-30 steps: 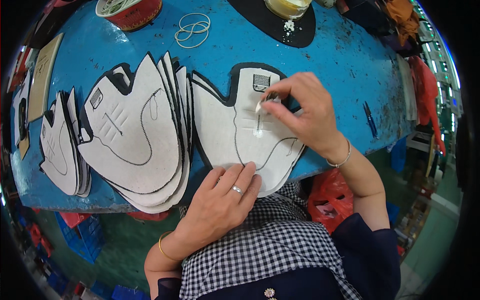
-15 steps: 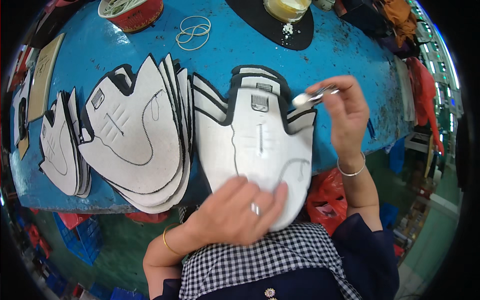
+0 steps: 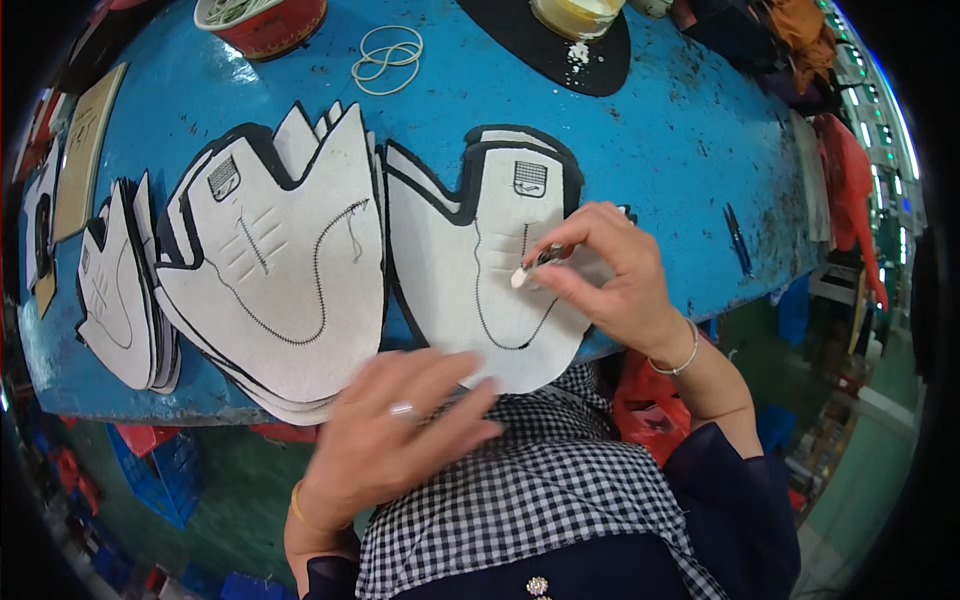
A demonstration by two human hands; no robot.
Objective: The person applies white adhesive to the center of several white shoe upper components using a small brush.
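White shoe uppers with black edges and dark zigzag stitching lie in piles on the blue table. My right hand [image 3: 620,285] is closed in a pinch on a small metal tool with a white tip [image 3: 523,275]. That tip is over the right pile's top upper [image 3: 500,310], at its middle; whether it touches is unclear. My left hand [image 3: 400,425], blurred by motion, has its fingers spread and holds nothing. It hovers by the lower edge of the middle pile's top upper [image 3: 290,290]. Part of the right upper is hidden behind my right hand.
A smaller-looking pile of uppers [image 3: 115,300] stands at the far left. At the back are a red tub [image 3: 265,38], looped pale cord [image 3: 388,62] and a yellowish pot [image 3: 575,18] on a black board [image 3: 500,30]. A dark slim tool [image 3: 738,242] lies on the right.
The loose upper under my left hand has left the right pile, and another now tops the middle pile. My left hand moved left, letting go. My right hand came left and down with the tool.
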